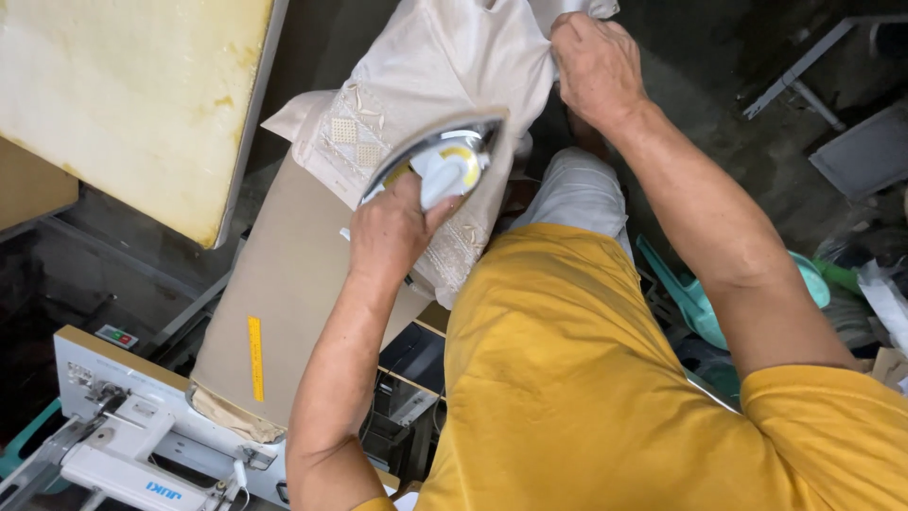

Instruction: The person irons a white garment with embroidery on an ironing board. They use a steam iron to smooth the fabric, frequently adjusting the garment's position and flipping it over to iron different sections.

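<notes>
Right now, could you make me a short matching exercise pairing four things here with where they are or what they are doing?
Things:
1. iron
2. pale garment
3. right hand
4. sewing machine

Places or states:
A. lower left corner
B. gripped by the left hand
C. spread on the padded board
D. pinching the cloth's far edge

Pairs: 1-B, 2-C, 3-D, 4-A

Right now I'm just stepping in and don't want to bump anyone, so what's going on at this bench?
A person in a yellow shirt is ironing. The left hand grips the handle of an iron pressed on a pale embroidered garment. The right hand pinches the cloth's far edge, holding it taut. The garment lies over the end of a padded tan ironing board. A white sewing machine sits at the lower left.
</notes>
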